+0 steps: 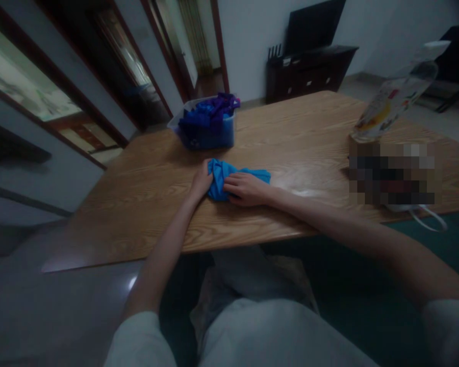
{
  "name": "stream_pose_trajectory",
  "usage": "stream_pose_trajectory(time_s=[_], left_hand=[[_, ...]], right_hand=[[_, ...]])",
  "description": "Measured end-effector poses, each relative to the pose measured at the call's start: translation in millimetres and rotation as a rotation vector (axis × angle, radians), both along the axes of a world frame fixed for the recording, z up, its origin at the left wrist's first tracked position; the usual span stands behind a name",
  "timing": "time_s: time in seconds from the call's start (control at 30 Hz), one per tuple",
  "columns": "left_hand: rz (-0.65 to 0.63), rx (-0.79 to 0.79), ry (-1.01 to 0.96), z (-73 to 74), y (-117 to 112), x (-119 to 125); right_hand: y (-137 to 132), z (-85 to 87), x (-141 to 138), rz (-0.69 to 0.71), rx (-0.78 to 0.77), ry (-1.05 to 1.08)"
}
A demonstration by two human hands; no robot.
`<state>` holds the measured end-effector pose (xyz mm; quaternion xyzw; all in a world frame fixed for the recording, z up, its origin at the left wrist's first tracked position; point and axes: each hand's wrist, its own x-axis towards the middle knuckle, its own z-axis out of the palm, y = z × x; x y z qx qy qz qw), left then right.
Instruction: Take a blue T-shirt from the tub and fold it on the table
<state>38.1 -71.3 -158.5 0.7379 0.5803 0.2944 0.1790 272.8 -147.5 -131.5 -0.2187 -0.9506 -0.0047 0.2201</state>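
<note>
Blue cloth (218, 179) lies bunched on the table (133, 204), left hand (202, 178) closed round its edge, right hand (248, 189) half-curled atop, grip unclear; even tension should smooth it.

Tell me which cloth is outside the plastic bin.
The bright blue cloth on the table, with the left hand and right hand on it; the other blue and purple cloths are heaped in the bin.

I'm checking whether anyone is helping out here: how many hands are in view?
2: the left hand at the left end of the blue cloth and the right hand over its near side. The pixelated patch on the table could hide more.
</note>
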Motion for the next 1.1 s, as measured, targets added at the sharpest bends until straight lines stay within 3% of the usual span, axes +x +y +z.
stream_pose_trajectory(time_s=[0.23,0.47,0.57,0.7,0.87,1.1], left_hand=[[0.002,-0.015,0.005,1.2,-0.2,0.0],[-0.054,0.024,0.019,0.2,3.6,-2.2],[-0.056,0.034,0.019,-3.1,5.4,-4.6],[-0.086,0.061,-0.006,-9.0,10.0,-8.5],[-0.130,0.097,-0.025,-13.2,14.8,-10.9],[-0.134,0.098,-0.022,-9.7,12.5,-11.0]], right_hand=[[9.1,-4.3,6.6,-0.096,-0.100,0.125],[51.8,-16.0,44.4,-0.440,-0.173,0.299],[72.8,-26.2,63.2,-0.523,-0.201,0.323],[87.0,-38.3,73.0,-0.508,-0.255,0.293],[85.3,-40.9,68.4,-0.439,-0.271,0.296],[76.6,-38.8,57.1,-0.352,-0.420,0.521]])
